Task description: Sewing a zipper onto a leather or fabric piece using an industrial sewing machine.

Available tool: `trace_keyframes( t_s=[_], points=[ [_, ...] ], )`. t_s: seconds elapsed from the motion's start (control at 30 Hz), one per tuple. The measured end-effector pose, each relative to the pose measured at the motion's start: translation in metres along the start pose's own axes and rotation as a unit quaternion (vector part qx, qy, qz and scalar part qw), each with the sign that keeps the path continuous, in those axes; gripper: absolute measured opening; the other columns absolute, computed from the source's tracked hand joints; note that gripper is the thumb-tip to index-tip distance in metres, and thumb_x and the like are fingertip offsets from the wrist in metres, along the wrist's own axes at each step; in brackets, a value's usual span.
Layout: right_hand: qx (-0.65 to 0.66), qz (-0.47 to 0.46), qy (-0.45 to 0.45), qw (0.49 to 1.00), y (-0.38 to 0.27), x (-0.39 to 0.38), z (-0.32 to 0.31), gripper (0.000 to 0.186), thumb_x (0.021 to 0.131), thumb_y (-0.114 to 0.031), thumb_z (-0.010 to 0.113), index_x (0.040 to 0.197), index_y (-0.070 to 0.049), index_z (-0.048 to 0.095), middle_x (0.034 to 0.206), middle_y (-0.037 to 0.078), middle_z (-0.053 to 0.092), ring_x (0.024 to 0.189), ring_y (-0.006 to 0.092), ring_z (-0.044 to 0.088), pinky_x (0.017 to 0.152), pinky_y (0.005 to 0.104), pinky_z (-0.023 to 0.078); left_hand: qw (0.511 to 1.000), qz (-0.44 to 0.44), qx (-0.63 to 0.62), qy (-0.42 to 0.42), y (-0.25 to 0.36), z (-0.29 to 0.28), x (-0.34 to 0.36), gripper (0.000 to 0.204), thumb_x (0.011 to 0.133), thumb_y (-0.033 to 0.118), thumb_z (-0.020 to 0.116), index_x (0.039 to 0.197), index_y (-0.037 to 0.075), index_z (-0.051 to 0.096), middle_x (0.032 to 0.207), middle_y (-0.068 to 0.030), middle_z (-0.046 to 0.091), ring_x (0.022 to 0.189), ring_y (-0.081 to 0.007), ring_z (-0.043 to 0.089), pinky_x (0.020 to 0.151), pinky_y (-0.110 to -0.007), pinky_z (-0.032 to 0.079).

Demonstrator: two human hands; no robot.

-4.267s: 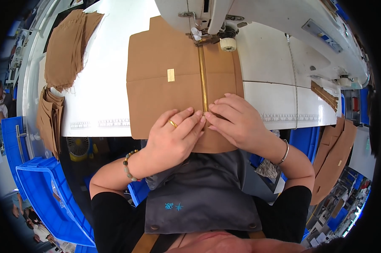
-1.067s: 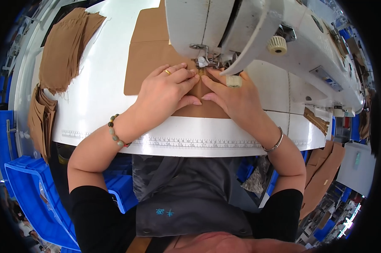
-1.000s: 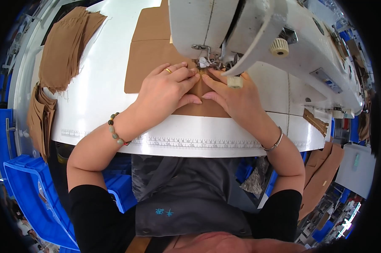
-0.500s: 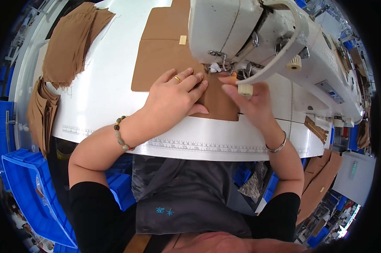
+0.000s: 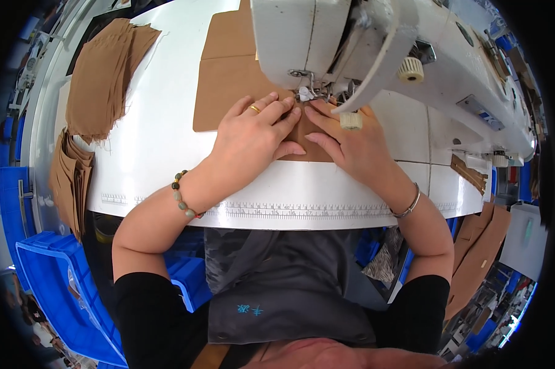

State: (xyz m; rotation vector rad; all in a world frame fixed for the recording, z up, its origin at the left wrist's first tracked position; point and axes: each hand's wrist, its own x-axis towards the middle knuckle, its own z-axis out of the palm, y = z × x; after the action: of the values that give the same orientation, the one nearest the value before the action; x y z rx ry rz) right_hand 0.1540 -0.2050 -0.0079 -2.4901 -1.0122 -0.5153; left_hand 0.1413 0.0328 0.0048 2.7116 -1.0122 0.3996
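A brown fabric piece [image 5: 231, 83] lies on the white sewing table, its inner edge running under the presser foot [image 5: 306, 94] of a white sewing machine [image 5: 290, 40]. My left hand [image 5: 250, 132] rests palm down on the cloth, fingers stretched toward the foot and thumb out to the right. From the other side my right hand [image 5: 358, 140] presses the cloth with extended fingers, just in front of the foot. Part of its fingertips hides behind the machine's curved guard [image 5: 382, 74]. Between the two thumbs shows a strip of the fabric. Neither hand grips anything visible.
A stack of brown cut pieces [image 5: 99, 80] lies at the table's far left, with a second bundle [image 5: 70, 184] hanging over the edge. Blue bins [image 5: 62, 295] stand below left. Brown strips [image 5: 470, 174] and hanging brown panels [image 5: 480, 258] are on the right. A ruler [image 5: 290, 213] runs along the front edge.
My right hand has come down flat onto the cloth, its raised fingers now stretched out. The fabric has slid farther under the machine, away from me. The whole view has shifted slightly.
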Motion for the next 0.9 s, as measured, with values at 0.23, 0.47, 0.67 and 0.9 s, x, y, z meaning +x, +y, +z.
trace_keyframes(
  t_s=[0.23, 0.47, 0.67, 0.9],
  points=[
    [0.012, -0.002, 0.01, 1.0, 0.002, 0.001, 0.002, 0.033, 0.089, -0.033, 0.076, 0.11, -0.007, 0.077, 0.1, 0.011, 0.072, 0.103, 0.0289, 0.065, 0.112, 0.0519, 0.043, 1.0, 0.002, 0.007, 0.008, -0.003, 0.003, 0.002, 0.06, 0.087, 0.05, 0.07, 0.128, 0.006, 0.072, 0.132, -0.0092, 0.069, 0.128, -0.0272, 0.063, 0.107, -0.047, 0.049],
    [0.009, -0.009, 0.006, 1.0, 0.004, 0.001, 0.003, 0.033, 0.089, -0.033, 0.076, 0.108, -0.006, 0.077, 0.098, 0.011, 0.072, 0.103, 0.029, 0.065, 0.113, 0.0526, 0.043, 1.0, 0.007, 0.002, 0.007, -0.003, 0.002, 0.002, 0.06, 0.087, 0.049, 0.07, 0.127, 0.005, 0.072, 0.132, -0.0096, 0.069, 0.127, -0.0281, 0.064, 0.107, -0.048, 0.049],
    [0.001, -0.011, 0.016, 1.0, 0.003, 0.001, 0.003, 0.037, 0.088, -0.032, 0.076, 0.116, -0.008, 0.076, 0.102, 0.011, 0.072, 0.104, 0.0293, 0.066, 0.113, 0.0526, 0.043, 1.0, 0.012, 0.002, 0.01, -0.003, 0.004, 0.002, 0.06, 0.087, 0.049, 0.07, 0.127, 0.004, 0.072, 0.132, -0.0116, 0.069, 0.127, -0.0292, 0.064, 0.106, -0.049, 0.049],
    [-0.035, -0.025, 0.018, 0.999, -0.003, 0.008, -0.007, 0.033, 0.085, -0.032, 0.08, 0.111, -0.011, 0.076, 0.097, 0.009, 0.071, 0.101, 0.0287, 0.067, 0.108, 0.0499, 0.046, 1.0, 0.007, 0.006, 0.007, -0.003, 0.004, 0.003, 0.06, 0.088, 0.049, 0.069, 0.127, 0.003, 0.072, 0.133, -0.0123, 0.068, 0.127, -0.0299, 0.064, 0.106, -0.048, 0.05]
  ],
)
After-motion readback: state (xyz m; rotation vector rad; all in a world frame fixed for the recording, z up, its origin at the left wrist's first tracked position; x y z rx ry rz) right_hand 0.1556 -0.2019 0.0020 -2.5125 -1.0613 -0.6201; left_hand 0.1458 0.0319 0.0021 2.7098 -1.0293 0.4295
